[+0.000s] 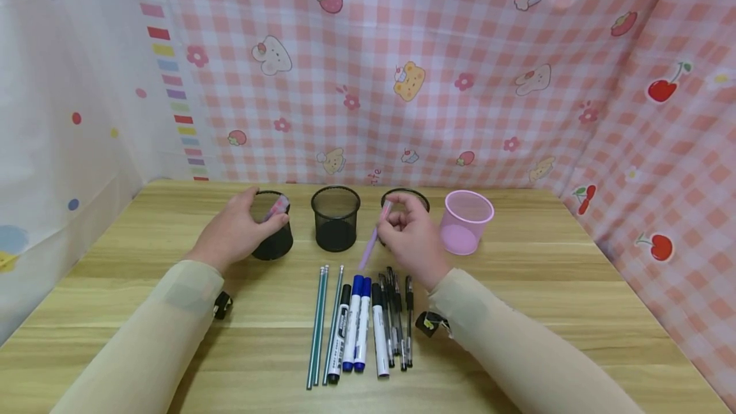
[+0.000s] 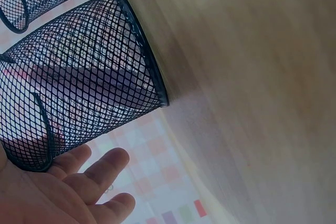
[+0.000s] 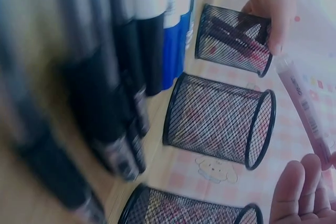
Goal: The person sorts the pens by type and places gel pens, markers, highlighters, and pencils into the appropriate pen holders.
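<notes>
there are three black cups [image 1: 336, 232], one pink cup [image 1: 460, 235], three pencils [image 1: 321, 324], four markers [image 1: 352, 324].

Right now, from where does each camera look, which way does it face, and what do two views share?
Head: on the person's head, facing forward and down at the table; left hand, right hand and sleeves show.
Left wrist: on that wrist, facing across the table at the leftmost black cup, image turned sideways; only the left hand shows.
Right wrist: on that wrist, facing past blurred pens toward three black cups; both hands show.
Shared: head and right wrist both show the purple pen in the right hand.
</notes>
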`<state>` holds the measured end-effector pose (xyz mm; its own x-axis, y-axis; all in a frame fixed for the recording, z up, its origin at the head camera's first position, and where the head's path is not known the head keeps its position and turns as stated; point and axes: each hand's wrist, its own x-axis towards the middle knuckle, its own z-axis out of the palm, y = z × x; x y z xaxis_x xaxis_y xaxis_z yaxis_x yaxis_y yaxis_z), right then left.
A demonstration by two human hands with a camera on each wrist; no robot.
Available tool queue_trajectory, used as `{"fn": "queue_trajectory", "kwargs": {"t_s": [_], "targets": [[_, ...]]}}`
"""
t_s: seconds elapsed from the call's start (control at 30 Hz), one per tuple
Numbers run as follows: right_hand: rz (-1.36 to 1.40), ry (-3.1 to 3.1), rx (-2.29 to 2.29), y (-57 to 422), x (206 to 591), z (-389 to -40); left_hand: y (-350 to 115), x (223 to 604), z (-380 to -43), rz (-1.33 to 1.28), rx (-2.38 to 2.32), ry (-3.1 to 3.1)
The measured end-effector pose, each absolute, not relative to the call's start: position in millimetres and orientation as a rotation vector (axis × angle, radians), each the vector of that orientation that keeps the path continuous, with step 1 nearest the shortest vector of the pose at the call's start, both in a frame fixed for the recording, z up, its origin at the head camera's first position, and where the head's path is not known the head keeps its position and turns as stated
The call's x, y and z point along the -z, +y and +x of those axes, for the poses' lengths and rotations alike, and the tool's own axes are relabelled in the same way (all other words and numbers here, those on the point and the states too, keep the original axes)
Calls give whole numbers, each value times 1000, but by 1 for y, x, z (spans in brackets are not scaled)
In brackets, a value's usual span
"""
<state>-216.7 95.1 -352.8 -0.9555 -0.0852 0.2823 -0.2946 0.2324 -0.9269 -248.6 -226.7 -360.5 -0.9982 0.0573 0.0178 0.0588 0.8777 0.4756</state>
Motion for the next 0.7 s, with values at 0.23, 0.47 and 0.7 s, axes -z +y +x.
{"fn": "queue_trajectory", "kwargs": {"t_s": [0.23,0.47,0.7], "targets": [[366,-2171,-1892,75,353,-221,-229,362,-249,-95,774,-3032],[304,-2031,-2009,56,351,-225,-228,361,-249,-96,769,-3024],[223,-1876,-2086,36,350,-228,-230,362,-250,-92,780,-3032]]}}
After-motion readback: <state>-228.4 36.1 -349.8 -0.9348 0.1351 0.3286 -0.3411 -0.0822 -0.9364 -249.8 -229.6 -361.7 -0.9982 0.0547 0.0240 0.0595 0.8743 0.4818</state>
